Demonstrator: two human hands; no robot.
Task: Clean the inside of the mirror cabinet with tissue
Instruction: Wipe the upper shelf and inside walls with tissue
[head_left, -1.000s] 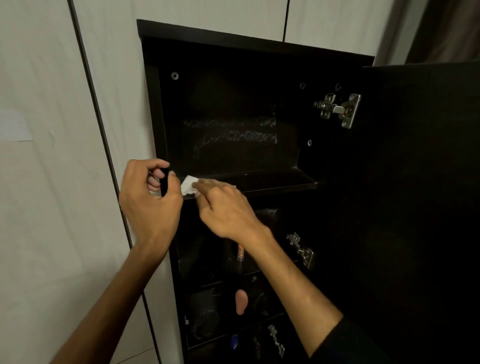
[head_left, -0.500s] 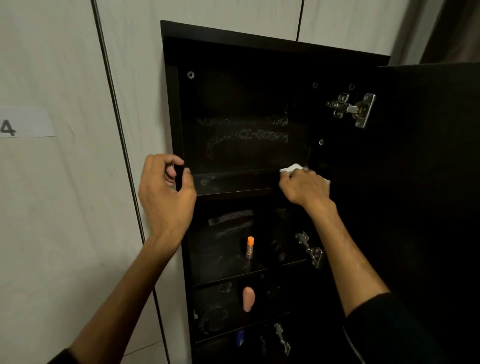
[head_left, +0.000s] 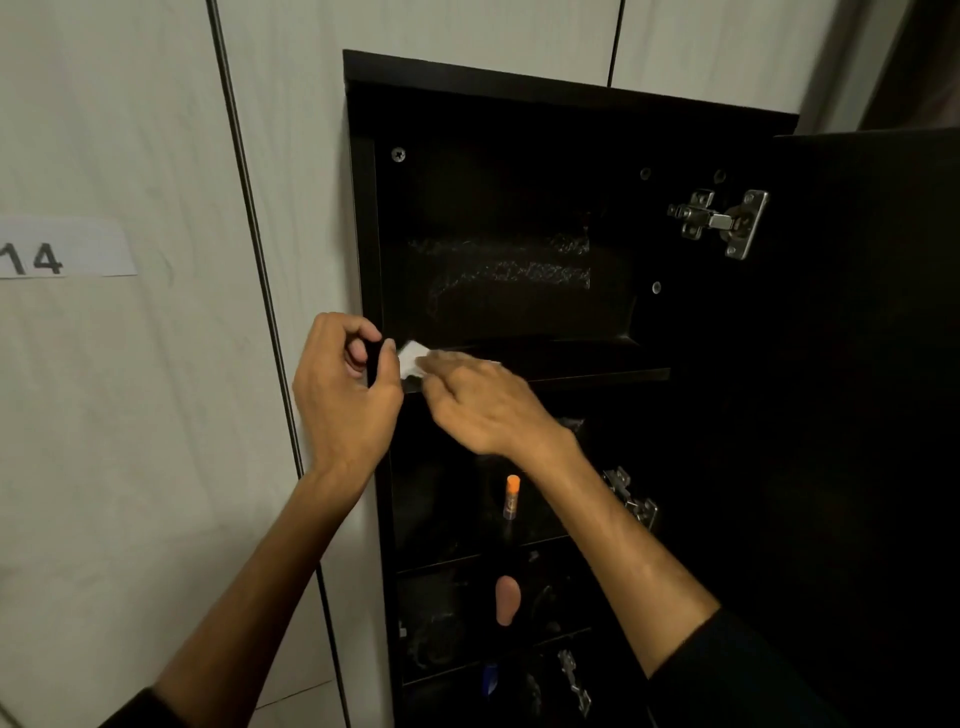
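The black mirror cabinet (head_left: 363, 218) hangs on a pale wall with its door (head_left: 862, 364) swung open to the right. My right hand (head_left: 478, 400) presses a white tissue (head_left: 410, 356) onto the top shelf (head_left: 597, 371), at the shelf's left end. My left hand (head_left: 345, 400) grips the cabinet's left front edge right beside the tissue, fingers curled round it. Pale smear marks show on the back panel (head_left: 509, 270) above the shelf.
Lower shelves hold an orange-capped tube (head_left: 511, 496), a pinkish object (head_left: 507, 600) and dark items that are hard to make out. Metal hinges (head_left: 719, 221) sit on the right side. A paper label reading 14 (head_left: 57, 252) is stuck on the wall to the left.
My right hand has swept the tissue along the top shelf to the right end and back to the left end. My left hand kept its grip on the cabinet edge.
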